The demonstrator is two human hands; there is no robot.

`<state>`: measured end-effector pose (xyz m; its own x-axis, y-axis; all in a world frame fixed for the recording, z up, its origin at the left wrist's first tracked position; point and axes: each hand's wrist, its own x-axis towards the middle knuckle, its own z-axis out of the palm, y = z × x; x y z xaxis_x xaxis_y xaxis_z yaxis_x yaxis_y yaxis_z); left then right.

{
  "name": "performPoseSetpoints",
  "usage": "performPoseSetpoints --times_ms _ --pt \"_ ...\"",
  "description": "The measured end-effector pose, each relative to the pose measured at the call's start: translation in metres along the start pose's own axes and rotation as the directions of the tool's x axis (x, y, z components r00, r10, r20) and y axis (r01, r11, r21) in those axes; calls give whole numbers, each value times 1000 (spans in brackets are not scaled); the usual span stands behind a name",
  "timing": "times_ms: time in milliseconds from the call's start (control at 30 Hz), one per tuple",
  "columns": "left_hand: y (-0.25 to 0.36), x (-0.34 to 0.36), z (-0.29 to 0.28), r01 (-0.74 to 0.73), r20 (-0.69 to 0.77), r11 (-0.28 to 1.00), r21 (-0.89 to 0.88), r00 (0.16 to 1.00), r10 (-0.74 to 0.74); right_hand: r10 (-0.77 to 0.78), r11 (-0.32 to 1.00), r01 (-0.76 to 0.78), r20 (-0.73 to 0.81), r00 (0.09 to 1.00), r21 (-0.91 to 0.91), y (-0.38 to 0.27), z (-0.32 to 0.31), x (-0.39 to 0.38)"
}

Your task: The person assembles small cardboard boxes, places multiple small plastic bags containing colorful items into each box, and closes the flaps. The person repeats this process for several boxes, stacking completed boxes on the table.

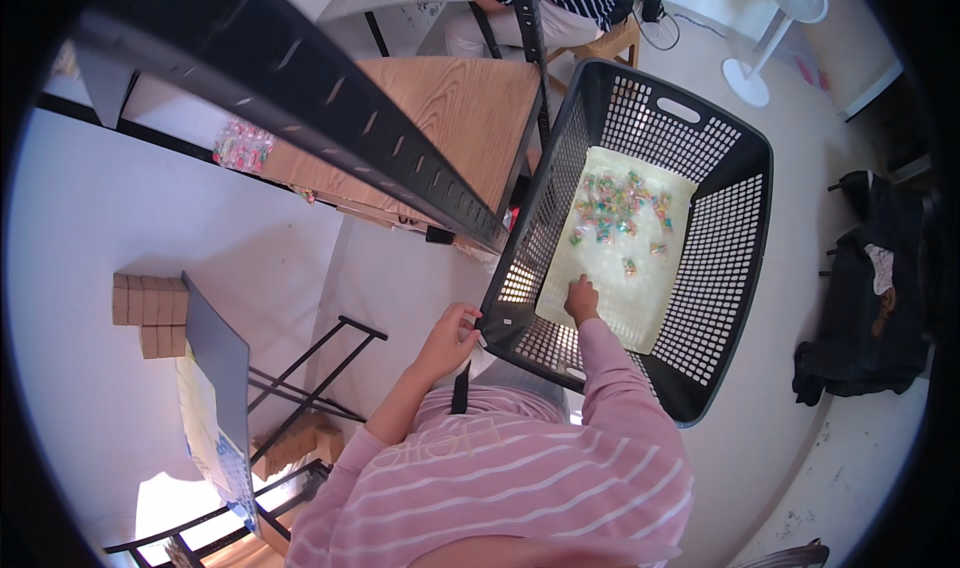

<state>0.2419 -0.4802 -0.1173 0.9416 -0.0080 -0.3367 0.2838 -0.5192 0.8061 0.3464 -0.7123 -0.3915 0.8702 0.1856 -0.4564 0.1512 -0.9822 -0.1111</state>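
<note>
A large black plastic basket (733, 313) with perforated walls stands in front of me. A pale yellow liner (655, 313) covers its bottom. Several small clear packets with colourful contents (615, 203) lie scattered on the far half of the liner, and one packet (629, 267) sits apart, nearer to me. My right hand (582, 300) reaches over the near rim into the basket, fingers curled, just short of that packet; whatever it may hold is hidden. Beside the basket's near left corner is my left hand (450, 342), its fingers apart and the tips at the rim.
A wood-topped table (450, 98) and a slotted black metal post (370, 118) stand left of the basket. More small packets (243, 146) lie at the table's left. Another person (560, 3) sits beyond. A white stand (752, 78) is at far right; dark clothing (865, 308) lies right. Brown boxes (150, 313) are stacked left.
</note>
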Motion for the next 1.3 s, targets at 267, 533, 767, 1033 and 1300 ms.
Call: performPoseSetpoints --times_ms 267,533,767,1033,1300 --pt "-27 -16 -13 -180 13 984 -3 984 180 -108 918 132 -86 990 374 47 -97 -6" --pt "-127 -135 -73 -160 -220 983 -87 966 138 98 680 593 -855 509 431 -113 -186 -162" --pt "-236 -316 -77 70 -707 984 -163 687 -166 -789 148 935 -531 309 323 -372 -131 -267" --pt "-258 -481 -7 -106 -658 666 -738 -106 -746 -882 -471 833 -184 -434 292 -550 -83 -387" --pt "-248 -505 53 -224 -157 359 -906 -609 -777 -721 -439 720 268 -640 538 -653 8 -441"
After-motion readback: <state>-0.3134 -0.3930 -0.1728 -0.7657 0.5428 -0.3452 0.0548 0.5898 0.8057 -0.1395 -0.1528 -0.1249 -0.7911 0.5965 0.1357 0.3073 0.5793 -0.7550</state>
